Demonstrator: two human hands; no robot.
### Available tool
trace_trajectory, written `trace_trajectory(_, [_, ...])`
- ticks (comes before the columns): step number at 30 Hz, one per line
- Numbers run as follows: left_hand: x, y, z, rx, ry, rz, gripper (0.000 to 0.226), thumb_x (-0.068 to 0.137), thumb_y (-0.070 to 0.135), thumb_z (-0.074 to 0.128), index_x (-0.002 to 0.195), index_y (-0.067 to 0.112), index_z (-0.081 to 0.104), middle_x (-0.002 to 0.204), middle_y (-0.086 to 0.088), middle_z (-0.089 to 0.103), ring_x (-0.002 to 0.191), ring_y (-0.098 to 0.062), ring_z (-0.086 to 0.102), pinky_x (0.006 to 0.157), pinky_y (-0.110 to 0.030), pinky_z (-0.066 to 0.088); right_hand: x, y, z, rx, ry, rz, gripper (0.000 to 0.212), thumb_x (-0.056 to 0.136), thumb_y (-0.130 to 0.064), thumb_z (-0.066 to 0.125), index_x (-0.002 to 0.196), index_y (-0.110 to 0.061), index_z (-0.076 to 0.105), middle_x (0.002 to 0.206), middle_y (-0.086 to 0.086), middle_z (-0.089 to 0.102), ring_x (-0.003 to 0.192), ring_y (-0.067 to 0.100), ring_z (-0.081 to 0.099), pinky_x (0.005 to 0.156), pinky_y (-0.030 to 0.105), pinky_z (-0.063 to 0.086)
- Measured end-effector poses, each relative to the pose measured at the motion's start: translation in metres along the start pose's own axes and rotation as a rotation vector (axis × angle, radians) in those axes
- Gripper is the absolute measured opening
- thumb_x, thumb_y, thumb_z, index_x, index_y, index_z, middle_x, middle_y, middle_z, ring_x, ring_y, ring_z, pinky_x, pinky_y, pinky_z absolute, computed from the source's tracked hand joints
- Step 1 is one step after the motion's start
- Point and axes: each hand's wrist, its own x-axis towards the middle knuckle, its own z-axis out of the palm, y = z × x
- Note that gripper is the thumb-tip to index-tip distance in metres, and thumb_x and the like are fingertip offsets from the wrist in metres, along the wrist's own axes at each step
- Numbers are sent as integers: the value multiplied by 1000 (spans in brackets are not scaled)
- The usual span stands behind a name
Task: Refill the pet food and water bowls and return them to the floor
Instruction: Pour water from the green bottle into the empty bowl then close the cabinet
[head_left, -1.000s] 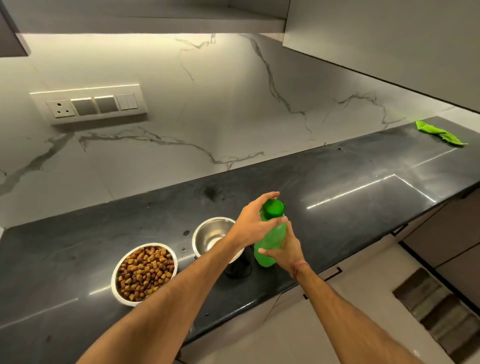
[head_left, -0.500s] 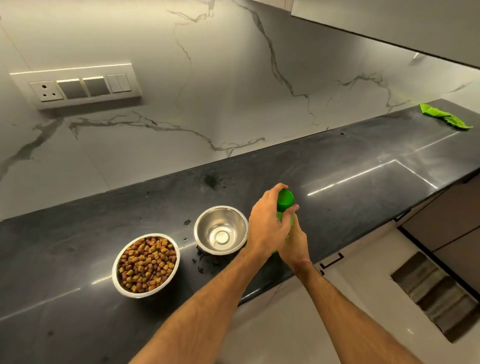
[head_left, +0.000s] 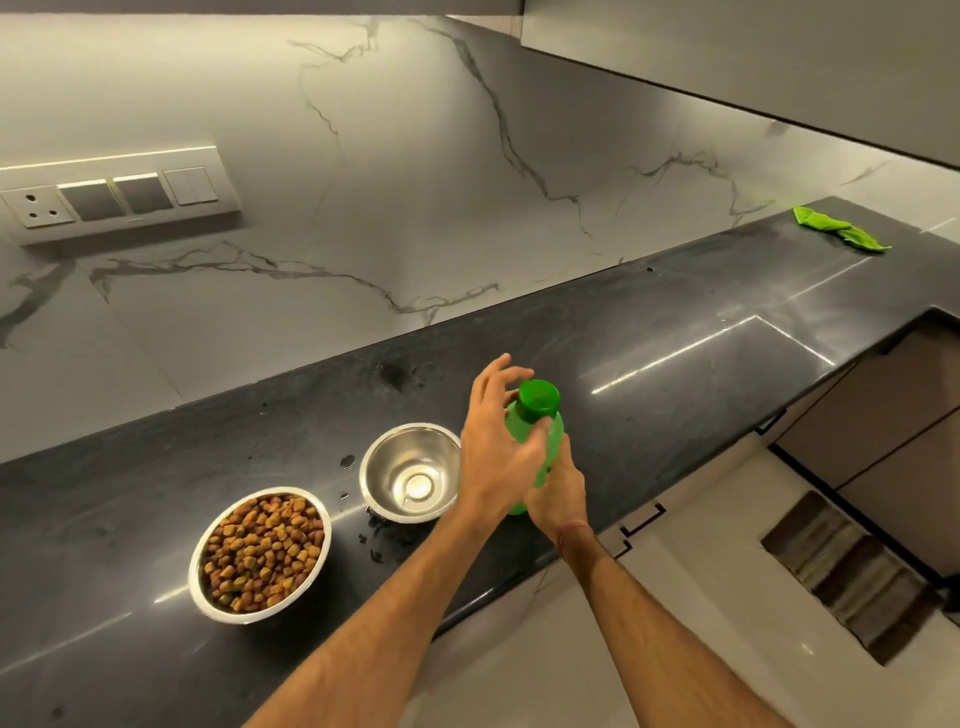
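A green plastic bottle (head_left: 545, 431) with a green cap stands upright near the front edge of the black counter (head_left: 649, 364). My right hand (head_left: 556, 486) grips its lower body. My left hand (head_left: 493, 447) is at the bottle's neck, thumb against it just under the cap and fingers spread behind the cap. Left of the bottle sits a small steel bowl (head_left: 413, 470) that looks empty and shiny inside. Further left is a larger steel bowl (head_left: 260, 553) heaped with brown kibble.
A crumpled green cloth (head_left: 836, 231) lies at the counter's far right. Dark crumbs and drops dot the counter between the bowls. A switch panel (head_left: 114, 195) is on the marble wall. Upper cabinets hang overhead; a striped mat (head_left: 852, 574) lies on the floor at right.
My left hand was wrapped over the cap; now its fingers have spread and lifted off the cap. The bottle stays upright in my right hand beside the small bowl.
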Motion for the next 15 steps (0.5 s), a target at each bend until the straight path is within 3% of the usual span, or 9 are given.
trace_trajectory(3, [18, 3, -4, 132, -93, -39, 80, 82, 36, 90, 152, 45, 52, 158, 22, 49, 134, -7, 55, 108, -34, 53, 3, 5, -5, 54, -34, 8, 89, 75, -20, 96, 145, -39, 44, 109, -13, 73, 98, 6, 72, 77, 21, 59])
trace_trajectory(5, [22, 7, -5, 192, -86, -86, 77, 74, 54, 93, 144, 44, 62, 131, 24, 66, 117, -7, 59, 95, -26, 53, 7, 8, -5, 45, -37, 10, 97, 71, -22, 99, 145, -41, 41, 111, -11, 74, 102, 9, 73, 85, 31, 62])
trace_trajectory(7, [19, 13, -4, 224, 2, -125, 71, 64, 67, 94, 126, 41, 72, 110, 24, 70, 105, -3, 64, 86, -25, 56, 7, 7, -4, 38, -40, 20, 94, 74, -21, 97, 145, -40, 40, 111, -10, 73, 103, 10, 72, 86, 32, 61])
trace_trajectory(11, [-11, 20, 1, 218, 167, -116, 60, 73, 60, 91, 125, 40, 71, 108, 24, 68, 96, 0, 66, 79, -19, 56, 4, 5, -2, -23, -9, -13, 71, 88, -19, 83, 142, -36, 41, 108, -6, 72, 99, 17, 74, 79, 36, 63])
trace_trajectory(15, [-28, 9, 4, 120, 196, -65, 41, 86, 41, 86, 124, 37, 70, 105, 20, 68, 100, -8, 69, 76, -37, 62, 4, 8, -2, 17, -6, -9, 65, 91, -21, 82, 142, -36, 46, 104, -8, 73, 94, 13, 74, 79, 38, 65])
